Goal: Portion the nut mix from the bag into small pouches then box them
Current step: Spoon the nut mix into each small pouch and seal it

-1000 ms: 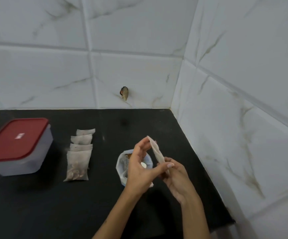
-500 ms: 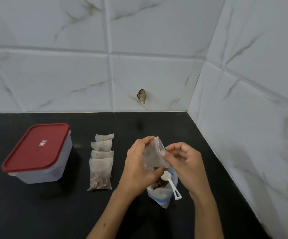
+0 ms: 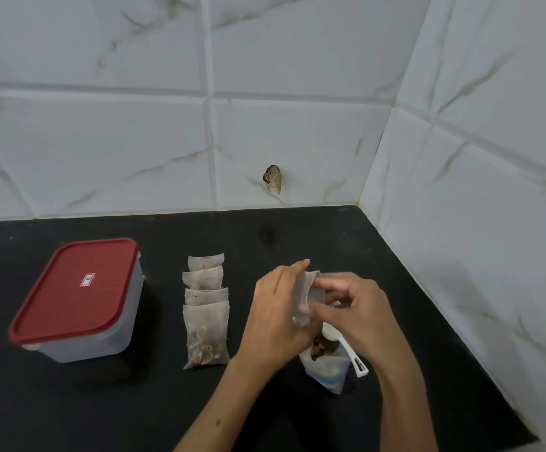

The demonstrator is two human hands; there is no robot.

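so both hands are up over the counter (image 3: 265, 419) working one small empty pouch (image 3: 309, 296); the left hand (image 3: 276, 321) has its fingers curled round the pouch's left side, and the right hand (image 3: 356, 308) pinches the other edge of the mouth with thumb and fingers; looks like they're pulling the mouth apart, though how wide it gapes i can't really tell; the pouch hangs roughly upright, long axis top to bottom, mouth at the top.

the bit that matters: the nut mix bag (image 3: 328, 367) sits straight below and a touch nearer than the pouch, just under the right wrist; a white scoop (image 3: 340, 342) lies in its open top, bowl on the nuts, handle sticking out down-right toward the right hand; so i'd guess the right hand lets go and takes the scoop while the left keeps the pouch steady; the right is plainly the nearer one.

containers: the bag has dark nuts showing at the top; left of the hands there's a row of filled pouches (image 3: 205, 311), four i think, overlapping front to back with nut mix visible through them; further left is the box (image 3: 79, 301) with its red lid (image 3: 76, 285) on, well apart from the hands; can't see anything inside; boxing hasn't started by the look of it.
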